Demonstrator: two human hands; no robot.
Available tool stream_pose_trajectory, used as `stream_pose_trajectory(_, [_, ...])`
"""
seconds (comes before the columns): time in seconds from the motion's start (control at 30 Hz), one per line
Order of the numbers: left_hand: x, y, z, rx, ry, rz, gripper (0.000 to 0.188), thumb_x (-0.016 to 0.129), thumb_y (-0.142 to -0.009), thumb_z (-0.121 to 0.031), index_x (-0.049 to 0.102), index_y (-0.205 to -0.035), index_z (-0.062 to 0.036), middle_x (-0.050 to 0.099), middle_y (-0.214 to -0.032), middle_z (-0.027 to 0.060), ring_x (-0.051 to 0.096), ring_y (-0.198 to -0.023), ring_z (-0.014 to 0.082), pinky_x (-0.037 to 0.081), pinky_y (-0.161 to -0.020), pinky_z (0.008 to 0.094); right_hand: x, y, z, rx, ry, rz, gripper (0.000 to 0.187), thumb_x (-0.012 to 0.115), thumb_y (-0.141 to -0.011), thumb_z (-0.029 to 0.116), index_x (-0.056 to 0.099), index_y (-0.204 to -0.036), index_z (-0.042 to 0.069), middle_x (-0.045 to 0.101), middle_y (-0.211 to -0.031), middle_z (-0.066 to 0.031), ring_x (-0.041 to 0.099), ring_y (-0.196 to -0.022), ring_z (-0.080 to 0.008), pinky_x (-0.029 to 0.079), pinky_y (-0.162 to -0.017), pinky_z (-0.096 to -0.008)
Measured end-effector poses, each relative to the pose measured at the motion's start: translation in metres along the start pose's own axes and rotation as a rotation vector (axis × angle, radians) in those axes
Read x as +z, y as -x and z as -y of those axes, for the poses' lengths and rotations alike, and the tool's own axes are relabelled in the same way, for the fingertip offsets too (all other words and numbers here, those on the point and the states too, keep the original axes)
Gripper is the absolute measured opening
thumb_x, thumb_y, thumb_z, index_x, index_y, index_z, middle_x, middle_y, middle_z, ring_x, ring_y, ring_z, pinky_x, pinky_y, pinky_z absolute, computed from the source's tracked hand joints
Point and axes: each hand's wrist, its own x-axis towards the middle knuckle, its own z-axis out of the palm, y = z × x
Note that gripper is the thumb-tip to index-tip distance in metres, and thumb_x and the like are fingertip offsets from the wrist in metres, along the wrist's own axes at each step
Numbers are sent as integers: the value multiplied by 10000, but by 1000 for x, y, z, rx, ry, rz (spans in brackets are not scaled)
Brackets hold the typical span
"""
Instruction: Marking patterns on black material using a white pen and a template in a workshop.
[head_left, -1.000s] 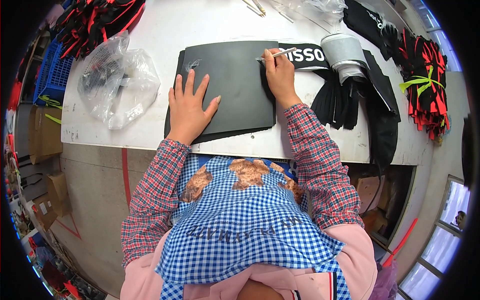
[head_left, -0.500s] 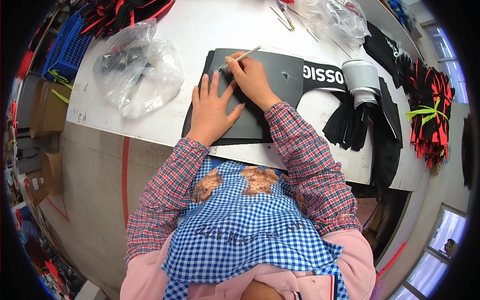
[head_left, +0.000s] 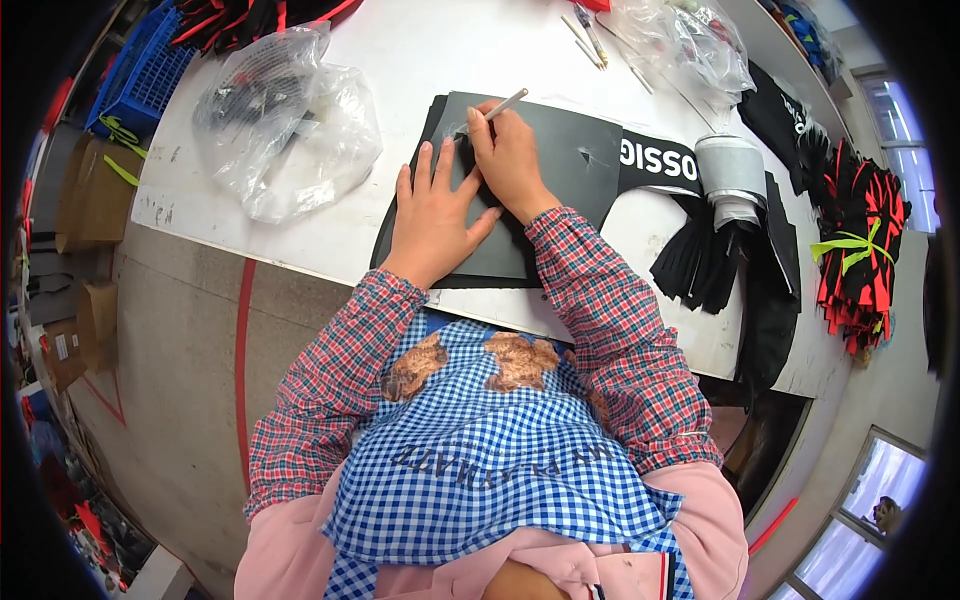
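A dark grey flat sheet (head_left: 570, 180) lies on the white table, over black pieces that show at its left edge. My left hand (head_left: 437, 215) rests flat on the sheet with its fingers spread. In my right hand (head_left: 508, 160) is a slim silver pen (head_left: 507, 103), pinched between thumb and fingers. Its lower end points toward a small cut-out near the left fingertips; the tip itself is hard to make out. A second small cut-out sits farther right in the sheet. From under the right edge runs a black strip (head_left: 655, 163) with white lettering.
A grey-white roll (head_left: 730, 170) stands on black fabric pieces (head_left: 695, 262) at the right. Crumpled clear plastic bags (head_left: 330, 150) lie at the left and far right. Several pens (head_left: 590, 40) are at the back. A red-black bundle (head_left: 862, 250) hangs by the right edge; a blue crate (head_left: 140, 75) stands left.
The view has shifted slightly, so the table things sit a little differently in it. Both hands keep nearly the same places on the sheet, and the pen stays in my right hand.
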Motion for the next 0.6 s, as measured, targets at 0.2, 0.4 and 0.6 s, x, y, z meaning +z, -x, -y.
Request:
stream_pose_trajectory(0.2, [-2, 0, -1, 1, -27, 31, 607, 637, -940, -519, 584, -1446, -189, 366, -1585, 253, 251, -1501, 467, 200, -1187, 630, -3, -1, 0, 58, -55, 95, 291, 603, -1033, 290, 674, -1018, 7, 639, -735, -89, 568, -618, -171, 465, -581, -339])
stream_pose_trajectory(0.4, [-6, 7, 1, 43, 51, -15, 673, 650, -919, -564, 562, -1461, -174, 350, -1592, 247, 247, -1503, 467, 179, -1194, 643, -20, 3, -4, 360, -426, 85, 308, 582, -1051, 307, 687, -975, 27, 638, -821, -12, 562, -687, -101, 470, -619, -268])
stream_pose_trajectory(0.6, [-32, 48, -5, 277, 72, 179, 718, 722, -881, -493, 526, -1475, -141, 376, -1600, 166, 313, -1489, 414, 264, -1208, 575, -101, 52, -20, 383, -484, -91, 282, 515, -1080, 270, 666, -1009, 43, 610, -808, 13, 494, -655, -57, 409, -592, -227])
